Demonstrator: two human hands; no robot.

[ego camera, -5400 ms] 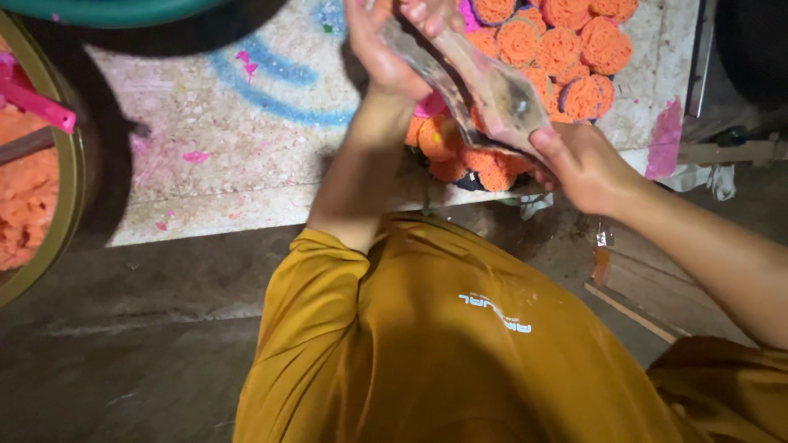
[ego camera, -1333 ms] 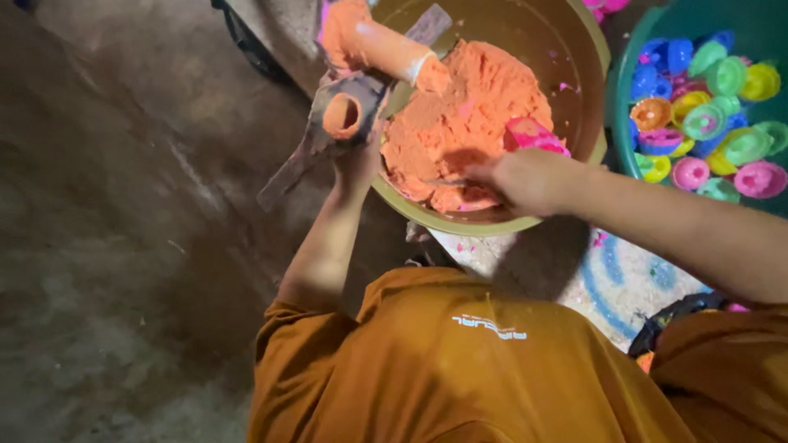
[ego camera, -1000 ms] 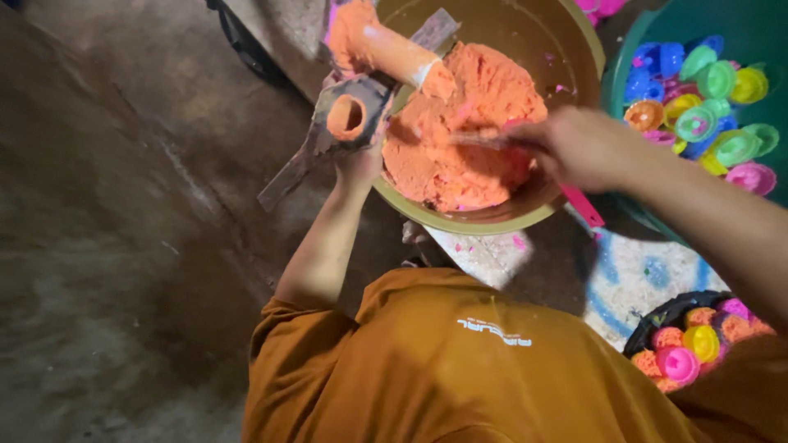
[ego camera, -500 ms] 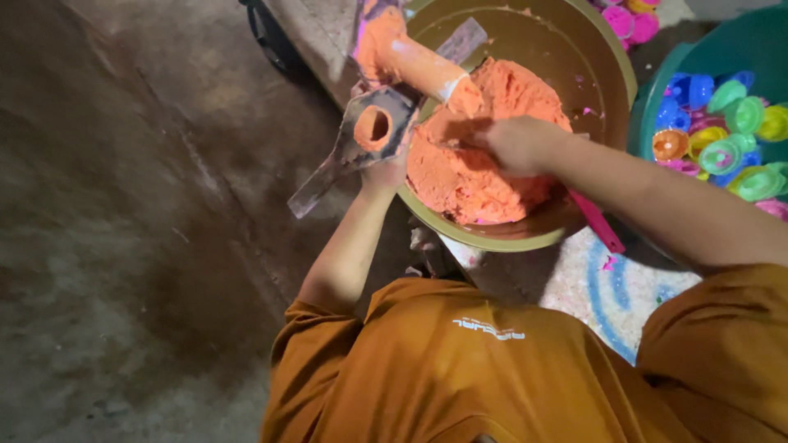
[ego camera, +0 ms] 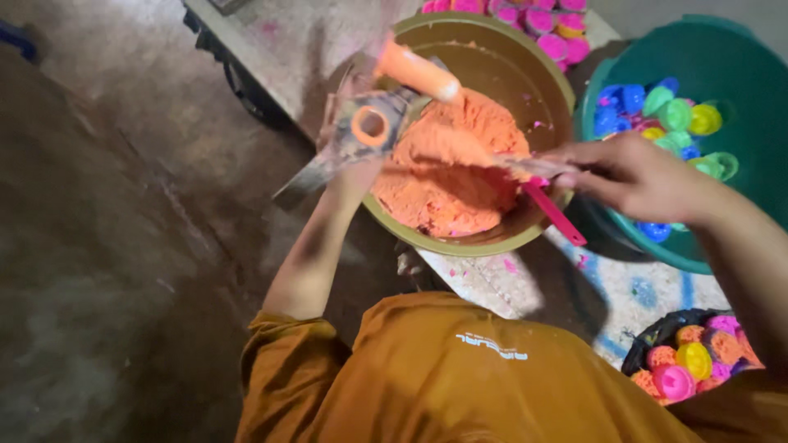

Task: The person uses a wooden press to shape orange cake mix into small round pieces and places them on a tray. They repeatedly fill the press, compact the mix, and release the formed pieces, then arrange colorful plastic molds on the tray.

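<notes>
A wide olive bowl holds a heap of orange powder. My left hand grips a grey metal mould tool at the bowl's left rim; the tool has a round orange-filled opening and an orange cylinder sticking out over the powder. My right hand is at the bowl's right rim, closed on a thin flat blade that reaches across the powder. A pink stick slants down from beneath this hand.
A green tub of coloured plastic caps stands right of the bowl. A black container with orange, pink and yellow pieces sits at the lower right. Pink pieces lie beyond the bowl. Bare dark floor spreads to the left.
My right hand has drawn back from the middle of the powder to the bowl's right rim, with the flat blade in it. My left hand still holds the mould tool at the left rim.
</notes>
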